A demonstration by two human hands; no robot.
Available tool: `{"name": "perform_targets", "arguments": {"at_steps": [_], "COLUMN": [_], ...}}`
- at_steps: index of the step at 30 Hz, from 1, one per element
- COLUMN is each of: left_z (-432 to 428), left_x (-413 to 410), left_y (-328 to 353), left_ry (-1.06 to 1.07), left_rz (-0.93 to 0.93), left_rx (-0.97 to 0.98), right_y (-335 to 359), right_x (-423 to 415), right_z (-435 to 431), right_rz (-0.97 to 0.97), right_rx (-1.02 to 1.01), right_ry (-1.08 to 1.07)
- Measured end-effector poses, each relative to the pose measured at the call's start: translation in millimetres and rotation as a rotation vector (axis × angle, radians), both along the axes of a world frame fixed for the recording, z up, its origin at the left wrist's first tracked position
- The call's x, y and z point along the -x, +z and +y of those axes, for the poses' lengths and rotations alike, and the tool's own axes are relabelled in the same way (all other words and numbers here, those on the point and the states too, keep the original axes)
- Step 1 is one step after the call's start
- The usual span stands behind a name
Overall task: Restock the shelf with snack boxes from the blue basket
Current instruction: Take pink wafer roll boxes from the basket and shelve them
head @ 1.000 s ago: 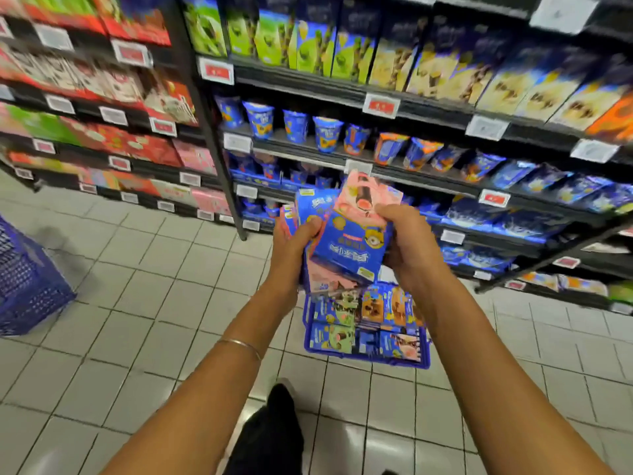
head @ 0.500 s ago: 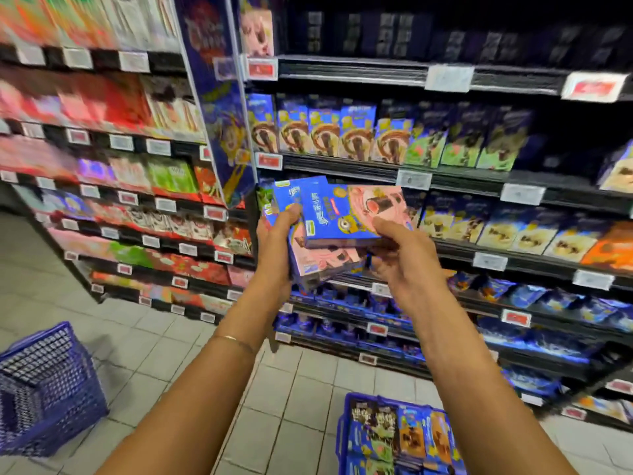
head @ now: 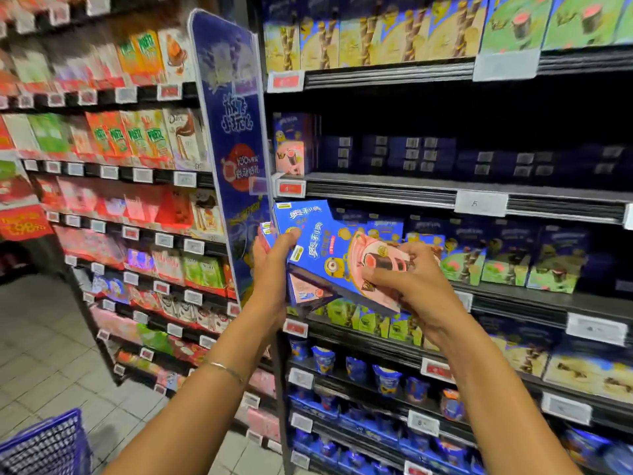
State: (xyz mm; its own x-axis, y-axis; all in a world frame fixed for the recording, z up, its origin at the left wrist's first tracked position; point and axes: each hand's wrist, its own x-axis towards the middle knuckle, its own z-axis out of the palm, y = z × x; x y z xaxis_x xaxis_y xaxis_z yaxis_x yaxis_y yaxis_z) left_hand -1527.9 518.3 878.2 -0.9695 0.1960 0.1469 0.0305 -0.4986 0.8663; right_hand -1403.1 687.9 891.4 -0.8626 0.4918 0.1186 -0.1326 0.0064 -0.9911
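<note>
Snack boxes clamped in left hand; right hand grips top one, separating it for shelf.

1. Two hands: left hand, right hand.
2. One tilted blue-and-pink snack box in front, with a stack of further boxes behind it; their number cannot be told.
3. One matching box upright on the shelf.
4. One blue basket.
5. One bracelet.
6. One blue divider sign.
</note>
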Motion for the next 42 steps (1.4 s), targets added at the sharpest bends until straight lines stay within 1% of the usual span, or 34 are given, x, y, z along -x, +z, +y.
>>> {"name": "perform_targets", "arguments": {"at_steps": [4,9,11,13,15,17,19,20,22,23,25,28,32,35,36,42], "left_z": [1.3,5.4,5.6,4.8,1.6,-3.4,-8.0,-10.0,-14.0,-15.7,-17.3,-17.9,-16.3,-13.2,-11.8,-0.9], "left_x": [29.5,73.6,92.4,111.0,125.2,137.3,148.2,152.7,159.8,163.1,169.3,176.9,185.3,189.8,190.6,194.9], "left_y": [10.8,12.6,10.7,7.6,6.1,5.4,5.9,8.2,14.5,17.9,24.2,28.7,29.8,29.1,29.0,30.6], "left_ry": [-0.009,-0.019,-0.018,-0.035,-0.076,-0.132,-0.204,-0.242,-0.3,-0.317,-0.333,-0.345,-0.383,-0.398,-0.403,-0.406], "left_rz": [0.041,0.141,0.175,0.215,0.238,0.257,0.286,0.303,0.326,0.335,0.348,0.334,0.353,0.346,0.342,0.322], "left_rx": [-0.045,-0.054,-0.053,-0.051,-0.062,-0.08,-0.093,-0.1,-0.106,-0.108,-0.118,-0.145,-0.148,-0.151,-0.154,-0.152], "right_y": [27.3,66.0,82.1,95.8,106.5,113.0,116.0,116.9,117.3,117.2,115.8,110.6,104.4,103.5,103.5,102.6], "right_x": [25.4,80.9,108.1,136.4,165.8,197.9,230.6,246.0,272.3,283.4,301.4,318.7,331.8,338.0,339.8,339.8], "right_z": [16.9,33.7,42.0,50.0,52.2,48.6,39.0,32.0,17.6,11.9,3.8,-2.2,1.5,6.1,8.1,18.3], "right_rz": [0.076,0.181,0.221,0.23,0.154,0.088,0.066,0.061,0.066,0.077,0.101,0.085,0.052,0.032,0.033,0.017], "right_rx": [0.125,0.253,0.253,0.177,0.053,0.001,-0.037,-0.093,-0.221,-0.246,-0.223,-0.247,-0.484,-0.686,-0.717,-0.751], "right_ry": [0.081,0.061,0.05,0.068,0.094,0.09,0.075,0.067,0.004,-0.05,-0.121,-0.158,-0.192,-0.265,-0.276,-0.265]}}
